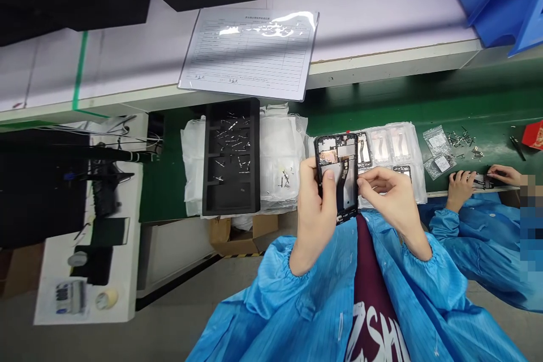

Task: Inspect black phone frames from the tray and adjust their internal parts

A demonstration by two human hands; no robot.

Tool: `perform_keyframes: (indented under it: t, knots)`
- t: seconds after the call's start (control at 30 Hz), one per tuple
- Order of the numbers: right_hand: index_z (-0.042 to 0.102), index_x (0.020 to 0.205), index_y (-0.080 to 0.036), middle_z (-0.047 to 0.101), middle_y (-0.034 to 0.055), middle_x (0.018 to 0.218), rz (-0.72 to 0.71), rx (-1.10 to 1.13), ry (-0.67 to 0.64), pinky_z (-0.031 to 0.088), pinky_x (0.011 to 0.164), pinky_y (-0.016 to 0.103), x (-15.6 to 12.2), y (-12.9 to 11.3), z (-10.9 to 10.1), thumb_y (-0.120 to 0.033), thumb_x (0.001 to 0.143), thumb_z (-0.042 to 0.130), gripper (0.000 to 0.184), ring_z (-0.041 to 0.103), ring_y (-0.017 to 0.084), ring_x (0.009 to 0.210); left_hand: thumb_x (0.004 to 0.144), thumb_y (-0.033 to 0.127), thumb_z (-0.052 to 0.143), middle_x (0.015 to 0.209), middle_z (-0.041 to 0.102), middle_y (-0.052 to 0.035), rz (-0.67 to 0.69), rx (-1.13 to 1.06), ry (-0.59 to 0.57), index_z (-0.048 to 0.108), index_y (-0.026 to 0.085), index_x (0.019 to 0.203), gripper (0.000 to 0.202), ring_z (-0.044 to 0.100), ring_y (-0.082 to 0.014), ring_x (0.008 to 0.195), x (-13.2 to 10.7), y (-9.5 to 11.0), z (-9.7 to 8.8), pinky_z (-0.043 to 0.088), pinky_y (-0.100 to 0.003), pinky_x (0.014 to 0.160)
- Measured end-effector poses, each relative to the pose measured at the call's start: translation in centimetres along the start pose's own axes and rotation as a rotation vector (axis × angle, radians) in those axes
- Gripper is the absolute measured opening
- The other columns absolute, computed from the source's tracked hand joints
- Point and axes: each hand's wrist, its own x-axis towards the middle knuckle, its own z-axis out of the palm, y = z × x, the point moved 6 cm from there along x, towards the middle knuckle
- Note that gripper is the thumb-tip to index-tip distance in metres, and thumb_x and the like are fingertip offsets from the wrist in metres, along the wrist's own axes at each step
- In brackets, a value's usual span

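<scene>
My left hand (314,209) grips an opened phone frame (339,172) by its left edge, thumb on its face. The frame is black, with bare boards and a flex cable showing inside. My right hand (388,192) is at the frame's right edge, fingers pinched together against it; whether anything small is between them I cannot make out. Both sleeves are blue. Behind the frame, more phone parts (388,147) lie in plastic bags on the green belt (466,107).
A black foam tray (231,158) with several small metal parts lies on a stack of clear bags to the left. A laminated form (250,54) hangs over the shelf edge. At right, another person's hands (466,184) work near small bags and loose screws (462,141).
</scene>
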Motion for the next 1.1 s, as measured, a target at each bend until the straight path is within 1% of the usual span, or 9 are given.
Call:
perform_keyframes:
  t: [0.13,0.33,0.4,0.53,0.63,0.73,0.93,1.03,1.1]
  knots:
    - [0.076,0.085,-0.020,0.073,-0.0007,0.079,0.008,0.025,-0.017,0.055,0.064,0.024,0.1,0.4,0.1,-0.029,0.089,0.073,0.010,0.071,0.017,0.074,0.114,0.035,0.048,0.126,0.069,-0.0073,-0.001,-0.002,-0.012,0.057,0.022,0.126,0.020,0.066,-0.0191,0.122,-0.3,0.2,0.3,0.053,-0.032,0.104]
    - [0.075,0.086,-0.021,0.072,-0.0006,0.081,-0.029,0.061,0.031,0.055,0.066,0.023,-0.2,0.7,0.2,-0.029,0.091,0.074,0.010,0.068,0.015,0.074,0.113,0.036,0.052,0.127,0.071,-0.0076,-0.017,-0.034,-0.029,0.060,0.021,0.125,0.021,0.067,-0.0206,0.124,0.1,0.1,0.2,0.054,-0.033,0.105]
    - [0.076,0.087,-0.021,0.071,-0.0004,0.081,0.002,0.141,0.024,0.057,0.066,0.023,-0.1,1.4,0.2,-0.032,0.091,0.077,0.012,0.068,0.015,0.073,0.110,0.037,0.055,0.131,0.071,-0.0077,-0.042,-0.092,-0.088,0.062,0.022,0.129,0.025,0.067,-0.0212,0.125,0.3,0.0,0.1,0.055,-0.033,0.106]
    - [0.078,0.086,-0.021,0.068,0.0000,0.077,0.083,0.320,-0.026,0.062,0.062,0.025,0.4,2.6,0.4,-0.041,0.089,0.085,0.022,0.065,0.017,0.070,0.107,0.037,0.060,0.141,0.069,-0.0089,-0.113,-0.217,-0.256,0.063,0.023,0.141,0.037,0.069,-0.0229,0.125,0.2,-0.2,0.2,0.058,-0.036,0.107]
    - [0.079,0.086,-0.021,0.067,0.0008,0.079,0.106,0.372,-0.043,0.063,0.060,0.024,0.7,3.0,0.7,-0.048,0.087,0.088,0.028,0.064,0.017,0.071,0.103,0.037,0.066,0.149,0.063,-0.0109,-0.144,-0.265,-0.305,0.064,0.023,0.144,0.044,0.066,-0.0259,0.128,0.0,-0.3,0.1,0.058,-0.039,0.108]
    - [0.081,0.089,-0.022,0.069,0.0017,0.081,0.117,0.381,-0.055,0.064,0.061,0.024,0.7,3.1,1.0,-0.053,0.088,0.089,0.032,0.065,0.018,0.074,0.100,0.037,0.069,0.150,0.060,-0.0114,-0.144,-0.270,-0.320,0.064,0.024,0.147,0.049,0.064,-0.0273,0.128,-0.1,-0.2,0.1,0.058,-0.041,0.110]
    - [0.080,0.092,-0.023,0.071,0.0025,0.082,0.105,0.374,-0.049,0.065,0.062,0.026,0.5,3.0,1.0,-0.057,0.088,0.090,0.036,0.066,0.019,0.074,0.101,0.034,0.069,0.145,0.062,-0.0109,-0.139,-0.291,-0.315,0.063,0.024,0.150,0.051,0.065,-0.0268,0.126,-0.1,0.1,0.1,0.056,-0.042,0.114]
    - [0.080,0.092,-0.023,0.072,0.0027,0.082,0.078,0.352,-0.029,0.065,0.062,0.026,0.3,2.6,0.9,-0.059,0.090,0.088,0.038,0.067,0.019,0.074,0.101,0.036,0.070,0.149,0.062,-0.0118,-0.151,-0.297,-0.305,0.061,0.023,0.151,0.053,0.064,-0.0286,0.130,-0.2,0.1,0.0,0.056,-0.043,0.114]
    - [0.080,0.097,-0.023,0.074,0.0041,0.086,0.060,0.328,-0.004,0.065,0.064,0.027,0.1,2.4,0.9,-0.060,0.092,0.087,0.038,0.070,0.021,0.078,0.101,0.037,0.070,0.152,0.061,-0.0122,-0.161,-0.296,-0.295,0.061,0.023,0.151,0.053,0.064,-0.0297,0.133,-0.2,0.1,-0.1,0.056,-0.042,0.113]
